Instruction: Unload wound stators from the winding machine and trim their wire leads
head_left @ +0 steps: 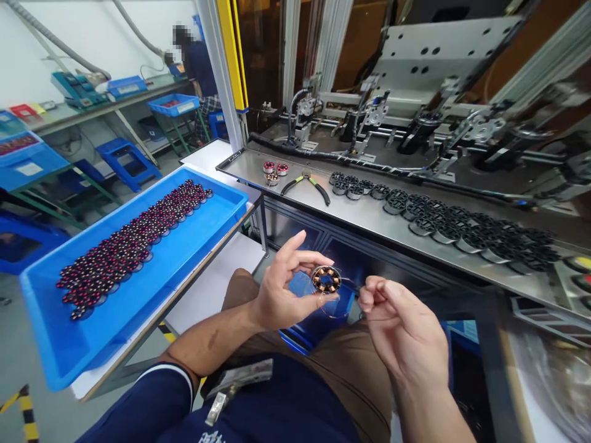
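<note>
Between the thumb and fingers of my left hand [289,283] is a small round motor stator [327,280], its copper-wound ring turned up towards me. Loops of fine wire hang around and below it. Just to its right, my right hand [401,317] is closed in a pinch. A thin wire runs from the stator to those fingertips, though its end is hidden. Past both hands, cutting pliers [305,187] with green and black handles lie spread on the metal ledge. Several red and copper wound stators [276,171] sit left of the pliers.
Many black stator cores [447,221] line the metal ledge [258,171] to the right. At left, a blue tray [203,237] holds rows of wound stators [138,237]. Winding machinery [369,117] stands behind the ledge. A person [201,67] is at the far bench.
</note>
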Available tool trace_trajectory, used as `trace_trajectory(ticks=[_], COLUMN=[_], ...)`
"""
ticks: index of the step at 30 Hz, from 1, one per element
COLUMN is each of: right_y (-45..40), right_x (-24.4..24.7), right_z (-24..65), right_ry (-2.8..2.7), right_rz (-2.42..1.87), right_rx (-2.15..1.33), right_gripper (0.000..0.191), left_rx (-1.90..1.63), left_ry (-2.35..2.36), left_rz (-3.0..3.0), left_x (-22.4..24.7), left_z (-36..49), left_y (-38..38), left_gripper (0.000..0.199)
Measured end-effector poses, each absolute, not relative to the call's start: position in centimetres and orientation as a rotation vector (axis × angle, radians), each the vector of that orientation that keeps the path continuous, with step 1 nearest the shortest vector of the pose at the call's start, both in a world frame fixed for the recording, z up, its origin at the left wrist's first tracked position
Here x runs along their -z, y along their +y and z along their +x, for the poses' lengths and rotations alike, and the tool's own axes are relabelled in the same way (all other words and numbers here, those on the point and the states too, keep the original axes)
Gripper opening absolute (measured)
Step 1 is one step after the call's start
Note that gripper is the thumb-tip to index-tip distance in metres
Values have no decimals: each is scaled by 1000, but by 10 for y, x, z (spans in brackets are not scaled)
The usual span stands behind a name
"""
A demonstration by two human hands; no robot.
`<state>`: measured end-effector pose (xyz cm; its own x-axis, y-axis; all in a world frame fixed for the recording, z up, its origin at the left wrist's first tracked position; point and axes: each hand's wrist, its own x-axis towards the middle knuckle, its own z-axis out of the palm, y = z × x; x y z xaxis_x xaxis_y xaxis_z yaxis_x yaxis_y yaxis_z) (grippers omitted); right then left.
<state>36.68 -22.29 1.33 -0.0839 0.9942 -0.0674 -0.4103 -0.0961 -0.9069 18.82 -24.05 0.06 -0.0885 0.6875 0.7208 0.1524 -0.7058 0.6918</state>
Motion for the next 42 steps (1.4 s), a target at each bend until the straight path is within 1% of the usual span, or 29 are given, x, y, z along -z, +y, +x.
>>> trace_trajectory(ticks=[5,7,11,18,19,23,26,29,33,35,38,42], right_y=[-245,-252,-255,-264,-265,-270,-277,-283,-270,-257,-245,-245], right_x=[3,5,4,-7,-9,-22,-32,-37,-28,-22,-19,-24], right_z=[357,354,354,359,359,356,359,373,390,387,372,354], right_ry=[-1030,-1082,-1175,-1298,-1338,-1545,-1752,-1835,-1299,-1159,-1169,-1194], right_rz=[-933,-904,-849,-761,-737,-651,-553,-513,-906,-984,-957,-1018], right_rx=[-1562,-1491,-1249,-1204,-1183,-1022,-959,-981,-1038,-1198,-1444,-1523], right_gripper=[27,27,9,6,7,22,29,27,16,23,35,39], left_rx=[-1905,-1900,-1843,-1855,-1843,-1760,-1696,-1688,-1767,-1793,-1786,-1776], left_ry=[972,979,992,1006,1016,1008,985,970,918,872,852,868], left_rz=[1825,1831,1836,1760,1736,1581,1444,1362,1477,1604,1778,1903], left_x=[2,2,1,4,5,6,6,7,5,3,1,1], left_z=[191,192,195,196,197,198,195,190,188,191,196,198], left_y=[-238,-237,-237,-236,-236,-234,-231,-228,-228,-230,-233,-237], left_gripper=[88,90,93,94,94,93,94,95,88,86,85,80])
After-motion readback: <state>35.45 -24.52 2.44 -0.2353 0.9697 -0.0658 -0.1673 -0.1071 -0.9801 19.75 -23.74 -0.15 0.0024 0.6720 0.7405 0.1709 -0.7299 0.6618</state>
